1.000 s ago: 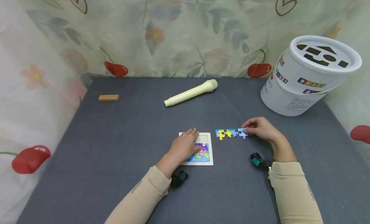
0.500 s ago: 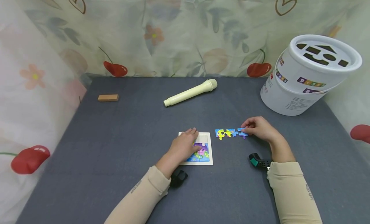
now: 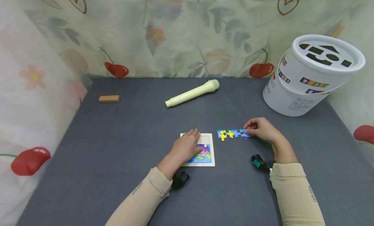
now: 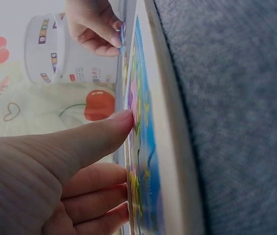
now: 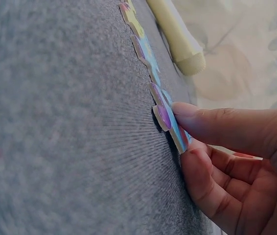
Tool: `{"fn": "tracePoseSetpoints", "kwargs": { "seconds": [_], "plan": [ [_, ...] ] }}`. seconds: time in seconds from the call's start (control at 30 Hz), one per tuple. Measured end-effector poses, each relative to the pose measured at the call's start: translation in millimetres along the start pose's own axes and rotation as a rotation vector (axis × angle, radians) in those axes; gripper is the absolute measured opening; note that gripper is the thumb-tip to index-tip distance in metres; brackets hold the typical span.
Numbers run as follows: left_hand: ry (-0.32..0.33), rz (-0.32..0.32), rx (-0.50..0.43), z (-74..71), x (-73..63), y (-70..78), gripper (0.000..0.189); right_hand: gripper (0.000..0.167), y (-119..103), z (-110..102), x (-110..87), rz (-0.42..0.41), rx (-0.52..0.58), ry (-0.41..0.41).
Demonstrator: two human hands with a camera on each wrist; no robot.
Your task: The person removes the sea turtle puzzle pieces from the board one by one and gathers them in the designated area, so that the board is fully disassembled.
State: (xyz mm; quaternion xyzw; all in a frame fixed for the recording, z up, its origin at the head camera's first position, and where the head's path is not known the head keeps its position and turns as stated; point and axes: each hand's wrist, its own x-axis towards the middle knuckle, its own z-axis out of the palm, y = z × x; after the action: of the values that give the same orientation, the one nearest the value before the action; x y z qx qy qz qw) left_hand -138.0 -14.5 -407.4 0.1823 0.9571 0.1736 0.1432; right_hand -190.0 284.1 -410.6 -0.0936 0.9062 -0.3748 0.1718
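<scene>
My left hand [image 3: 184,148] rests on a wooden-framed jigsaw board [image 3: 213,154], its thumb and fingers touching the surface. Colourful pieces fill the near part of the board; a bare pale strip shows at the far right, and the hand hides much of the left side. My right hand [image 3: 264,130] pinches a blue jigsaw piece [image 5: 170,120] between thumb and index finger. That piece is tilted, one edge lifted off the cloth. To its left lie a yellow-and-blue jigsaw piece [image 3: 233,134] and a yellow one with a blue-purple edge [image 3: 222,135], in a row.
A cream toy microphone [image 3: 193,93] lies beyond the pieces. A small wooden block [image 3: 109,99] sits at the far left. At the back right stands a large white bucket [image 3: 309,80] with shaped holes in its lid. A floral curtain [image 3: 181,34] hangs behind the dark table.
The piece in my right hand has tipped slightly, its near tab now looking darker. My left hand stays in place on the board.
</scene>
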Motion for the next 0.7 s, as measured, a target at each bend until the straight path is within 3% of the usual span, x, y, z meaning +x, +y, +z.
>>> {"fn": "tracePoseSetpoints", "kwargs": {
  "seconds": [0.7],
  "plan": [
    [-0.011, -0.004, -0.005, -1.5, -0.2, 0.5, 0.061, 0.019, 2.5, -0.9, 0.2, -0.016, -0.012, -0.017]
  ]
}}
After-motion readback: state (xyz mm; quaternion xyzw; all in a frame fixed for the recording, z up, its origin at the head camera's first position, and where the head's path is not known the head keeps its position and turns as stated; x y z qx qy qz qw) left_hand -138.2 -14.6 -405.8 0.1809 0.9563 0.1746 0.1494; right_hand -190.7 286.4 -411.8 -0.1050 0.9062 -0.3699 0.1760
